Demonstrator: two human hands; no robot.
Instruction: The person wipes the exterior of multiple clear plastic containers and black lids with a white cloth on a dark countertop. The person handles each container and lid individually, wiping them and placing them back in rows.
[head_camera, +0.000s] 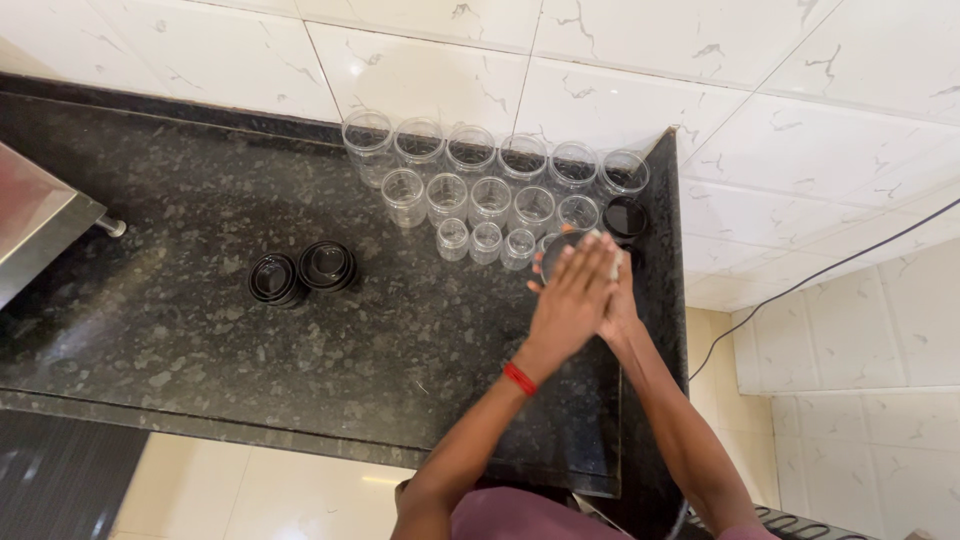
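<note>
On a dark speckled granite counter (200, 330), several clear glass jars (490, 195) stand in rows near the white tiled wall. My left hand (572, 298) lies flat on top of a black lid (556, 243) over a jar at the right end of the front row. My right hand (618, 300) wraps the side of that same jar from the right, mostly hidden under the left hand. A red band circles my left wrist. One jar with a black lid (625, 217) stands just behind my hands.
Two stacks of black lids (300, 273) sit on the counter to the left. A steel appliance corner (40, 225) juts in at far left. The counter ends at its right edge (682, 300); a black cable (800, 285) runs along the tiled wall.
</note>
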